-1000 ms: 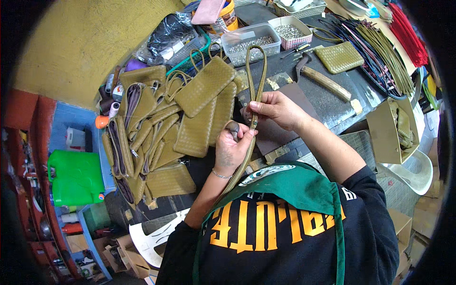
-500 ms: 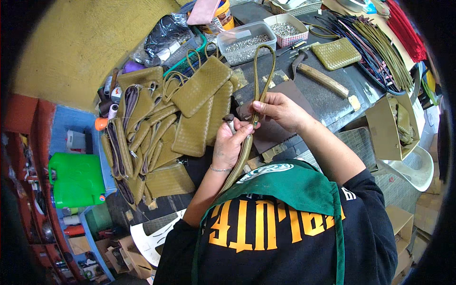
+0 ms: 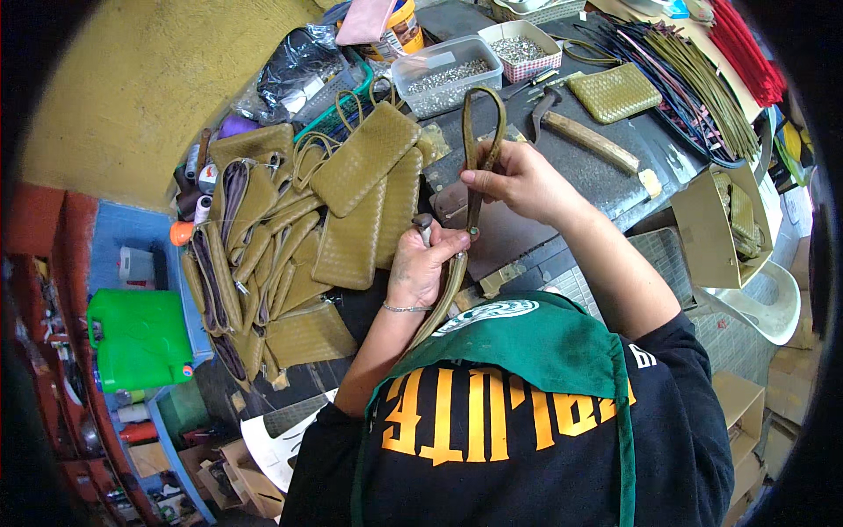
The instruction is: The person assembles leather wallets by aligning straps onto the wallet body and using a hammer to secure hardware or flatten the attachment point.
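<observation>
Head view: both bare hands meet over the near side of the dark worktop (image 3: 606, 195), working on an olive strap (image 3: 471, 200) bent into a loop that stands up above the fingers. The right hand (image 3: 516, 180) grips the strap partway up the loop, thumb in front, with the other fingers curled behind. The left hand (image 3: 420, 268) is closed too, pinching the strap lower down between thumb and finger, just below a small shiny stud (image 3: 474, 231); a dark-headed tool (image 3: 423, 222) with a pale shank pokes up out of the same fist — its kind I cannot tell. Below the left hand, the olive piece runs down towards the green apron (image 3: 527, 342), where its end is hidden. To the left lies a heap of woven olive pouches (image 3: 367, 160), some with looped straps showing. Beyond the hands, a clear tub (image 3: 452, 105) and a checked basket (image 3: 537, 72) hold small metal pieces. A hammer (image 3: 590, 140) with a wooden handle lies right of them, near a single olive pouch (image 3: 615, 92) — and past that, a bundle of loose straps (image 3: 718, 97).
</observation>
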Motion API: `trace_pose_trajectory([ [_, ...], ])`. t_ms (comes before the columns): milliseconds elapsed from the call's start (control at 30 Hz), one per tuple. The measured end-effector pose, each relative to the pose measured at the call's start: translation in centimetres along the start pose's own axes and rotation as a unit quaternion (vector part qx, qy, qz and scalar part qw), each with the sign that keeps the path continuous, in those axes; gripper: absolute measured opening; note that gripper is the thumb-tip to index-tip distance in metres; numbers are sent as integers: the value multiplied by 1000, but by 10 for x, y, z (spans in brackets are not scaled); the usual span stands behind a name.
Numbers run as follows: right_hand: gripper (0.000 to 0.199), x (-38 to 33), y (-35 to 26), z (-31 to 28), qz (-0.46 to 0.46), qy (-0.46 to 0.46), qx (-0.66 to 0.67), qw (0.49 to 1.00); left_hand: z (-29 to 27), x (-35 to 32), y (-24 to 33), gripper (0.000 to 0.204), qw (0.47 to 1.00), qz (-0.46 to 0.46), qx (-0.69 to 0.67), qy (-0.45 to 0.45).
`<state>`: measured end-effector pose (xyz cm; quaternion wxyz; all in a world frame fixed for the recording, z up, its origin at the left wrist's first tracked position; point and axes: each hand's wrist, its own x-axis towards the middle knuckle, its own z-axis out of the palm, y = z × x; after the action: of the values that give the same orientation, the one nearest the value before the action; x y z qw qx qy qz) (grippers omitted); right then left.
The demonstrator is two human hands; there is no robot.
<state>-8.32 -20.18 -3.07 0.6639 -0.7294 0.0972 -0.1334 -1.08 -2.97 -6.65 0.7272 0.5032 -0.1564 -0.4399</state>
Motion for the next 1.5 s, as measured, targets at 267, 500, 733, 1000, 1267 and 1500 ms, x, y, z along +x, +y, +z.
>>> trace_pose_trajectory([
  [267, 18, -9, 8, -5, 113, -58, 248, 960, 0, 0, -3, 30, 999, -6, -26, -46],
  [500, 21, -11, 24, -6, 137, -42, 213, 967, 8, -1, -3, 26, 1000, 15, 21, 6],
  [733, 23, -18, 25, -2, 128, -14, 230, 965, 5, 0, -6, 29, 1000, 6, -2, 17],
  [1000, 22, -28, 33, 2, 112, -52, 225, 967, 0, 5, -3, 27, 999, -31, 40, -9],
  [1267, 22, -30, 27, 6, 110, -33, 224, 968, 0, 4, -5, 28, 999, -28, -17, -30],
  [1500, 17, -33, 32, 12, 128, 47, 173, 975, 5, 5, -15, 27, 962, 131, 236, 47],
])
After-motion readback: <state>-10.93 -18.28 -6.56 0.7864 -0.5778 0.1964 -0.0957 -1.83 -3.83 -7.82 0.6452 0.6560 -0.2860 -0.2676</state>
